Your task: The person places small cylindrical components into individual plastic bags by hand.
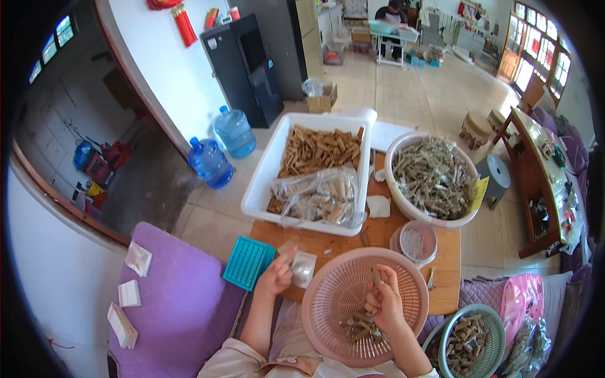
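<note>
My right hand [386, 302] is over a round pink slotted basket [324, 290], its fingers closed around a short brownish-green roll [377, 274]. Below it, a small heap of similar pieces [360, 327] lies on the basket's bottom. My left hand [276, 276] is raised just left of the basket, index finger stretched out and the others partly curled, with nothing visible in it. Beside its fingers lies a clear plastic bag [304, 269] on the wooden table. A teal tray with rows of slots [249, 261] sits to the left of that hand.
A white bin [252, 200] holds brown rolls and a clear bag of them. Right of it stands a white basin [396, 183] of wrapped greenish pieces, near a small round tub [416, 242]. A green basket [501, 327] is at lower right, a purple seat [183, 283] at left.
</note>
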`<state>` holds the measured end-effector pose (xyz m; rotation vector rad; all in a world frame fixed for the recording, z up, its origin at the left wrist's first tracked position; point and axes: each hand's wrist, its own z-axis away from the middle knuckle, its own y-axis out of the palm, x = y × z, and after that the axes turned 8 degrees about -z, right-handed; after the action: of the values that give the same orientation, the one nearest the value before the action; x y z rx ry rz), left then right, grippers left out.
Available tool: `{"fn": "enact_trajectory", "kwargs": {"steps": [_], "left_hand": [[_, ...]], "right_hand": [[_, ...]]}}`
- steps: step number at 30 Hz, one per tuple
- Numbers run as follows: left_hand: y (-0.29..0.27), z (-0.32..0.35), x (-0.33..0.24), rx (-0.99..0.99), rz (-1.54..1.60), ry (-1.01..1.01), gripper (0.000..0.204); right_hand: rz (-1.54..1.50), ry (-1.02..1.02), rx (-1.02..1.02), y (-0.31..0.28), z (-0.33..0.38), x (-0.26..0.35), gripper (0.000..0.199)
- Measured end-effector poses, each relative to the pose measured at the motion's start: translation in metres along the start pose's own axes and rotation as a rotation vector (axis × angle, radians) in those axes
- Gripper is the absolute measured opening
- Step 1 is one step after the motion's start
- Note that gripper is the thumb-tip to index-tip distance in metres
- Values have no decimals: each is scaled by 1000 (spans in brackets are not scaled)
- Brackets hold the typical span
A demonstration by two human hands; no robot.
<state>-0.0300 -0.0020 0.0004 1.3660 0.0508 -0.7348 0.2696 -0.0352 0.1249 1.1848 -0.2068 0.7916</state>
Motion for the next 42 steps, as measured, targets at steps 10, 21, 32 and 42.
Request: {"fn": "enact_trajectory", "kwargs": {"steps": [10,21,32,42], "left_hand": [[195,49,54,262,-1521,447,10],[189,41,94,230,-1478,431,11],[170,35,105,-244,-723,402,23],[168,27,113,-456,-895,680,27]], "right_hand": [[-173,-58,-89,26,11,-2,43],[-233,-174,-127,18,11,-14,40],[650,-394,37,24,23,-44,49],[801,-523,-88,22,13,-61,44]]}}
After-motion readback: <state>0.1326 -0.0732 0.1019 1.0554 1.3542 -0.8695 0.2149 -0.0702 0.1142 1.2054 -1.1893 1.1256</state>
